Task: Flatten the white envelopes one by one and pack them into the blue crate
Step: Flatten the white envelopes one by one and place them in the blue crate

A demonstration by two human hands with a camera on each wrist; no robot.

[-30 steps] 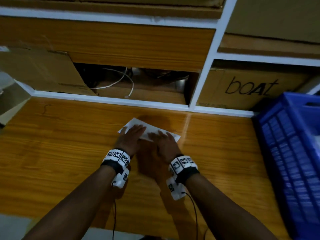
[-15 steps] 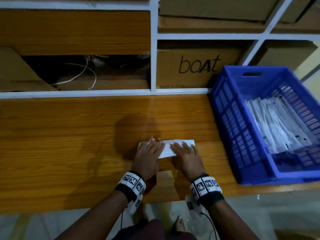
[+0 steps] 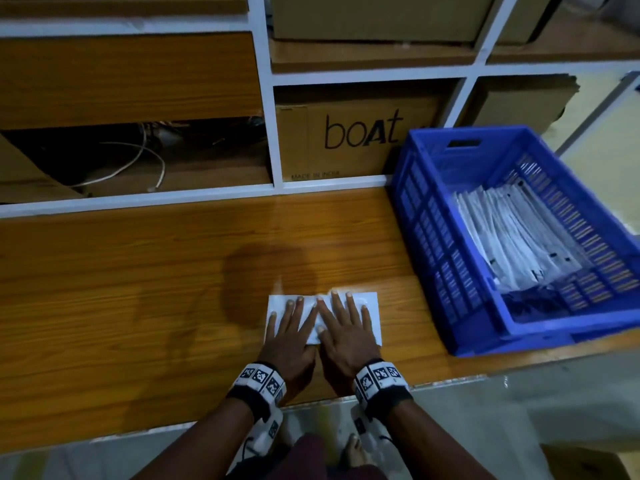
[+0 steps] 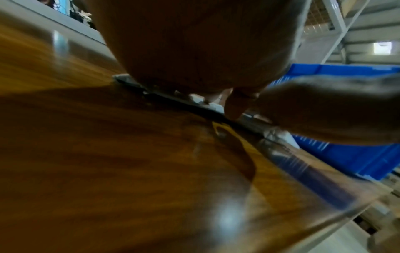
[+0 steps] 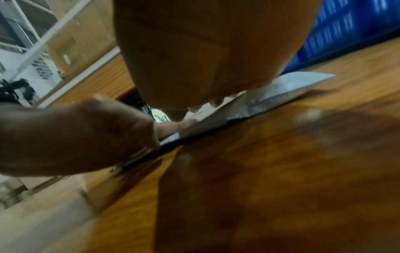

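Observation:
A white envelope lies flat on the wooden table near its front edge. My left hand presses on the envelope's left half with straight, spread fingers. Beside it my right hand lies flat on the right half, fingers straight too. The right wrist view shows the envelope sticking out past my palm. The blue crate stands on the table to the right and holds several white envelopes lying inside. In the left wrist view the crate shows behind my right hand.
A shelf unit with white dividers rises behind the table. A cardboard box marked "boAt" sits in the cubby next to the crate, and loose white cables lie in the left cubby. The table's front edge runs just under my wrists.
My view has swung right and down, bringing the crate into sight. Both hands have drawn the envelope towards the table's front edge and now lie flatter, side by side, on it.

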